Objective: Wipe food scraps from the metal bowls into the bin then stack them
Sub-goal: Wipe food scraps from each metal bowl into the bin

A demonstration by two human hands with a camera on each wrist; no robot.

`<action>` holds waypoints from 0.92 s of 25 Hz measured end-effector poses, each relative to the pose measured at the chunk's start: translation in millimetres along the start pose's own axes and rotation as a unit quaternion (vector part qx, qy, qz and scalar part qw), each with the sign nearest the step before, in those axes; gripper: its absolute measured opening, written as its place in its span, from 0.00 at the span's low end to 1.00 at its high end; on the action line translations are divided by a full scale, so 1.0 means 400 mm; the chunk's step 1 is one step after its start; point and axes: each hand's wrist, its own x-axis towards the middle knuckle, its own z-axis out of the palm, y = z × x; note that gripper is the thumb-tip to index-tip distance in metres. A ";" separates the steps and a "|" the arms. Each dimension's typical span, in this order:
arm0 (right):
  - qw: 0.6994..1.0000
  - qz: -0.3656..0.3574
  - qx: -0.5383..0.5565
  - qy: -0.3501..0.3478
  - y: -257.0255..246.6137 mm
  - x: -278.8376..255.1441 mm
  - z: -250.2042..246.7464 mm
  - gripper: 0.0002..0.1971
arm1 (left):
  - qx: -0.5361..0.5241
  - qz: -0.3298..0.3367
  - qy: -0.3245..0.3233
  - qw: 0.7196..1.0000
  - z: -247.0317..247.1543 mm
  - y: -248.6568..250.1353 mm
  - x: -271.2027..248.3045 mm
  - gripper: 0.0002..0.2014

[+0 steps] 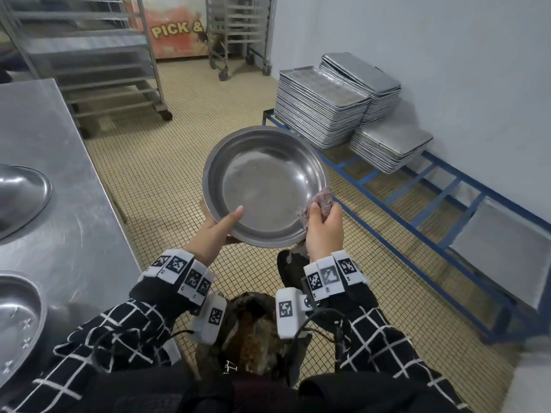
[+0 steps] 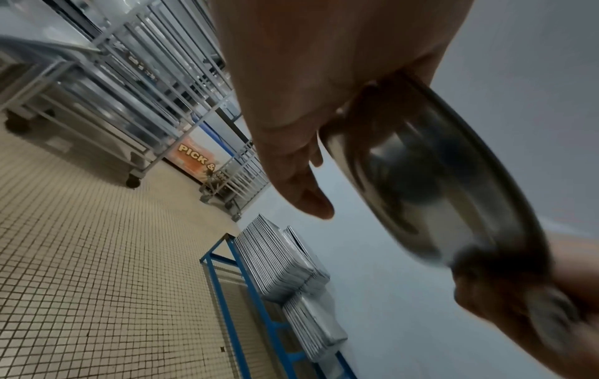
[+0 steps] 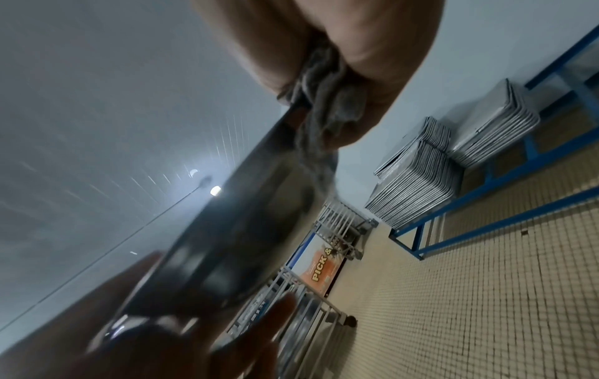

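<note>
Above the bin point(image 1: 253, 332), left hand point(image 1: 214, 231) grips the metal bowl point(image 1: 265, 186) while right hand point(image 1: 323, 225), clutching a rag point(image 1: 323, 198), wipes its rim; stacking likely follows.

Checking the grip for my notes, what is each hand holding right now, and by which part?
Left hand grips the metal bowl by its near rim, thumb inside. Right hand holds a bunched cloth against the bowl's right edge.

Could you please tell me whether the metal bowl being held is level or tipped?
Tipped. The metal bowl is tilted toward the person, its inside facing the head camera; left hand holds its rim.
</note>
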 end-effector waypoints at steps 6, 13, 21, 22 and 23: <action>0.984 -0.081 -0.091 -0.127 -0.003 0.063 -0.074 0.07 | -0.061 -0.008 -0.054 0.997 -0.086 0.065 -0.010 0.27; 0.985 -0.044 -0.085 -0.143 0.035 0.038 -0.049 0.11 | -0.003 0.032 0.050 0.998 -0.047 0.064 -0.030 0.23; 0.973 -0.133 -0.113 -0.148 0.035 0.008 -0.034 0.17 | 0.081 0.111 0.106 0.985 -0.050 0.083 -0.019 0.22; 0.970 -0.156 -0.115 -0.147 0.023 0.013 -0.022 0.18 | 0.092 0.115 0.101 0.984 -0.042 0.084 -0.024 0.21; 0.965 -0.178 -0.127 -0.147 0.015 0.020 -0.006 0.19 | 0.097 0.113 0.093 0.984 -0.038 0.082 -0.029 0.21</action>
